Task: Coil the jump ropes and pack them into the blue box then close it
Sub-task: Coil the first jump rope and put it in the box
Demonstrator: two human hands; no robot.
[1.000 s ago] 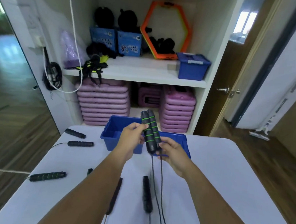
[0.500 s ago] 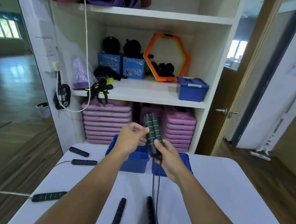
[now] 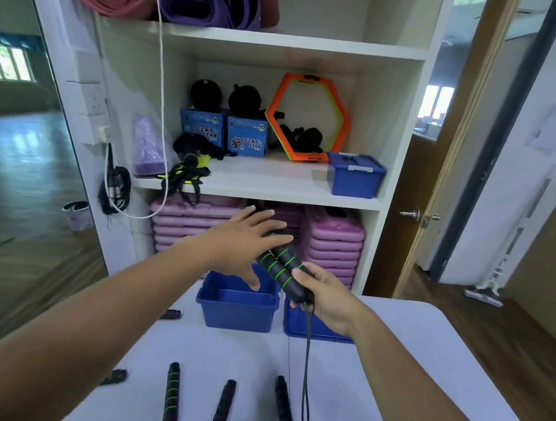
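At the far edge of the white table (image 3: pixel 407 364) the blue box (image 3: pixel 236 315) stands open. Just beside it, at three o'clock, lies its blue lid (image 3: pixel 296 322), partly hidden behind the right hand (image 3: pixel 328 299). That hand's fingers curl round the lower ends of two black jump rope handles (image 3: pixel 278 269) with green rings. The handles are held side by side, tilted toward eleven o'clock, above the gap between box and lid. From their lower ends the thin black rope (image 3: pixel 306 358) hangs toward six o'clock and runs out of view at the bottom edge. The left hand (image 3: pixel 242 240) hovers at ten o'clock from the handles, over the box, with its fingers straight and spread. Whether its fingertips touch the handles' upper ends cannot be told. Toward six o'clock from the box, three more handles lie on the table, well apart from it: a green-ringed handle (image 3: pixel 171 396), a second handle (image 3: pixel 222 405) and a third handle (image 3: pixel 282 406).
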